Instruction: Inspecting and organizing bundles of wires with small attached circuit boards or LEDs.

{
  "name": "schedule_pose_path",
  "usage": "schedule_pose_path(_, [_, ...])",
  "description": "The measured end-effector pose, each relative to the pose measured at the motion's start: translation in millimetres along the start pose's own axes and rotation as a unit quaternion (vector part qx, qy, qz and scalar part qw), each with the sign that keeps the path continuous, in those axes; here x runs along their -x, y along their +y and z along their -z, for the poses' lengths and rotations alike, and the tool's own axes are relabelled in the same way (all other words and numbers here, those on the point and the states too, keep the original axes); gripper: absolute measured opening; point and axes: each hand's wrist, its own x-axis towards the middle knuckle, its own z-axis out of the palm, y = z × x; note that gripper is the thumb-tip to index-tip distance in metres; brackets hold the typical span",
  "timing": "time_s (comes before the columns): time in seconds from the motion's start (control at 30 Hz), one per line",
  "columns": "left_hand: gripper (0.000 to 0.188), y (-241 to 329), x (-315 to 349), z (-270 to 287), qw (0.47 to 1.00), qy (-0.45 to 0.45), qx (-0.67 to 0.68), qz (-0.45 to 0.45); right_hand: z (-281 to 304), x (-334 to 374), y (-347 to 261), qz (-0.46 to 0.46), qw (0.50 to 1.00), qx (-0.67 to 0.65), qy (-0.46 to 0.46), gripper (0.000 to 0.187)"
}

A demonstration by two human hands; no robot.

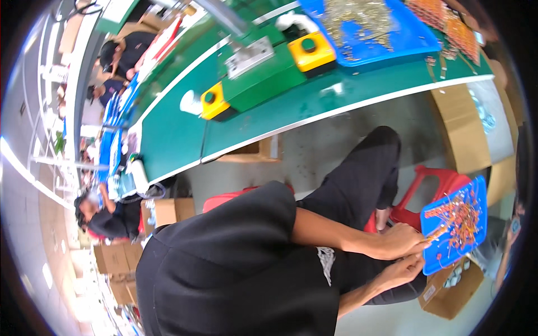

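Left-hand grip [400, 242] pinches a slim orange-yellow strip [437, 233], its long axis slanting over the blue rectangular plastic tray [432, 265], right-hand grip [400, 270] close beside, its closure unclear.

Tray [432, 265] is smooth plastic — carton [455, 302], matt cardboard.

Long green white-edged surface [168, 150]: on it, two yellow-and-black boxes with round green buttons [216, 103] [311, 52], one large rectangular blue plastic tray [416, 35]. Off its near edge: one smaller rectangular blue tray [434, 265], two bare hands [399, 241] [401, 270].
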Motion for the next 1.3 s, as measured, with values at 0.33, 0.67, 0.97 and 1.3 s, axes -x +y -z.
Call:
schedule_pose_path(0.33, [0.052,-29.5,9.9,7.1,0.996,0.0,0.065,0.056,-9.4,1.5,-2.3,-0.111,0.958,-0.259,-0.048,0.031])
schedule_pose_path(0.67, [0.056,-32.5,25.5,17.7,0.995,-0.063,0.065,0.046,-7.1,-64.6,67.7,-0.223,0.867,-0.396,-0.202,0.032])
schedule_pose_path(0.97, [0.041,-31.2,17.7,12.1,0.967,-0.241,0.021,0.085,-15.2,-33.1,10.5,-0.139,0.944,-0.271,-0.131,0.027])
schedule_pose_path(1.3, [0.054,-29.2,12.0,-18.9,0.802,-0.45,0.258,0.298,38.6,-25.1,58.7,-0.265,0.81,-0.504,0.14,0.022])
